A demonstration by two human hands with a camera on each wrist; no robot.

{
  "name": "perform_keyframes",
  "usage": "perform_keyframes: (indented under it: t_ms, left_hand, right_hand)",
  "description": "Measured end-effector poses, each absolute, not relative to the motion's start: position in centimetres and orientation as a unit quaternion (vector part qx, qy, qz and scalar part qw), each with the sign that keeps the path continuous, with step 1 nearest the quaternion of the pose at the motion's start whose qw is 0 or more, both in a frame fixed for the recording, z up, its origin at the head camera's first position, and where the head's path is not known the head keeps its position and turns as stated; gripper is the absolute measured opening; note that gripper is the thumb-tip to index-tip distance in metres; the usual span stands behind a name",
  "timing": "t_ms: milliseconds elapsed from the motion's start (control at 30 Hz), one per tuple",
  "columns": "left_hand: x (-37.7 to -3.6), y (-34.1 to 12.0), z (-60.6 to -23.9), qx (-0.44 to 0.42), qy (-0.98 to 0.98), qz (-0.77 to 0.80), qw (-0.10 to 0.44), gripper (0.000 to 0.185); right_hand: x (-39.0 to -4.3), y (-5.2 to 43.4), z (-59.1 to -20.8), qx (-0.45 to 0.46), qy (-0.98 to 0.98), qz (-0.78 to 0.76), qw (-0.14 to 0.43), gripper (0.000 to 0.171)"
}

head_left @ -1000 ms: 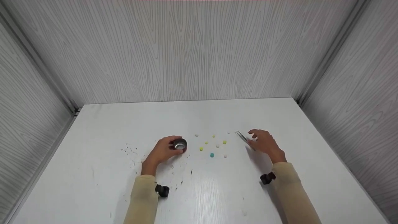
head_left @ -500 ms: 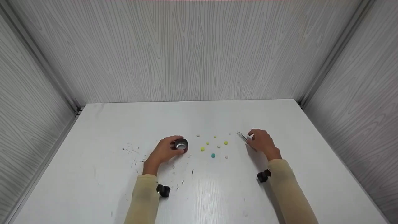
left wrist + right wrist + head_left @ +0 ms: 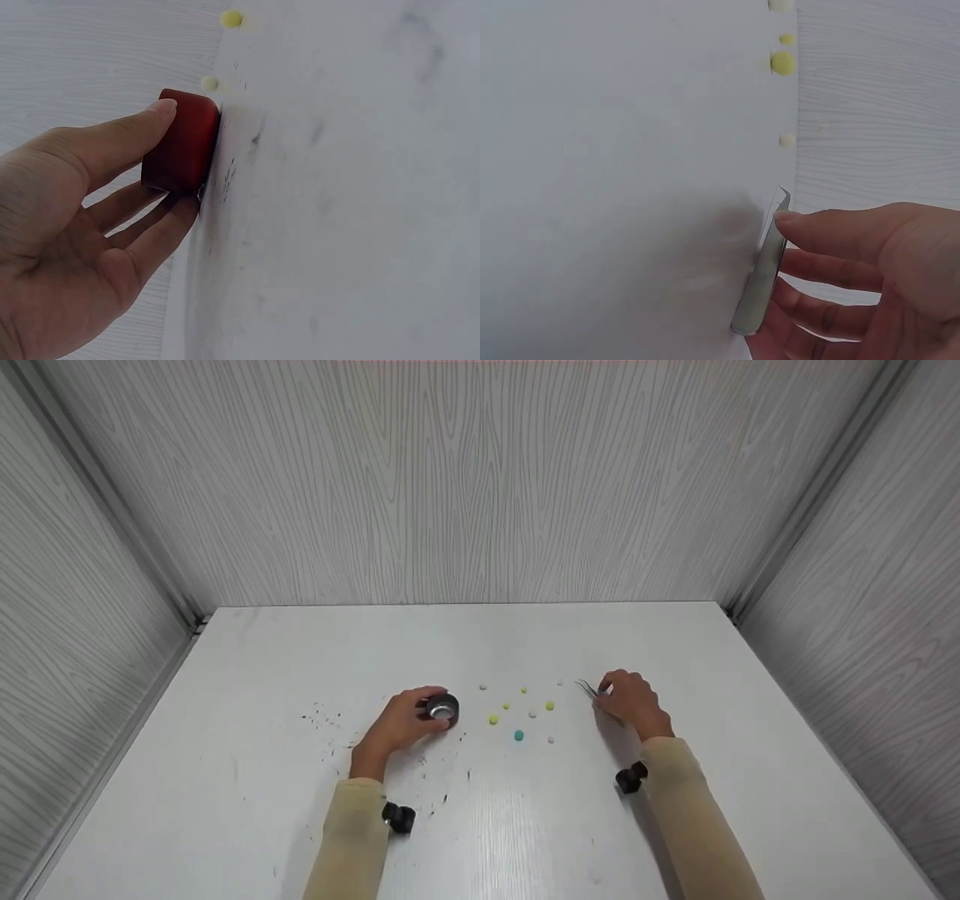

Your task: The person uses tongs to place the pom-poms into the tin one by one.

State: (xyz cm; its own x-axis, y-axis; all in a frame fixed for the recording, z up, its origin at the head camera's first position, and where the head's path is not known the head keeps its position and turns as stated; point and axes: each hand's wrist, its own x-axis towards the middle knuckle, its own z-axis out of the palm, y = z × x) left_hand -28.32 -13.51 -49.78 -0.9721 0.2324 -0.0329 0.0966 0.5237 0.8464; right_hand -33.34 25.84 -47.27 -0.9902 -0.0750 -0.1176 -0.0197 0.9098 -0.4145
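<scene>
White table: bears all items below, between grey wood-grain walls
Left hand: thumb and fingers curled round small red cup with a metal inside, standing left of the beads
Right hand: fingers pinching metal tweezers lying on the table, right of the beads
Coloured beads: scattered between the hands, none gripped
Step, by judgement: taking up the tweezers; next calls for lifting them and closing the tips on one bead
</scene>
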Motion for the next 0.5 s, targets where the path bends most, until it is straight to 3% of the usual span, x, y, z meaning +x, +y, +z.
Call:
perform_keyframes:
  t_ms: [500]
  left_hand:
    - [-28.38, -13.51, -49.69, 0.101, 0.872, 0.475, 0.07, 0.057]
  right_hand:
    - [-33.96, 25.47, -47.35, -0.008, 0.979, -0.194, 0.067, 0.024]
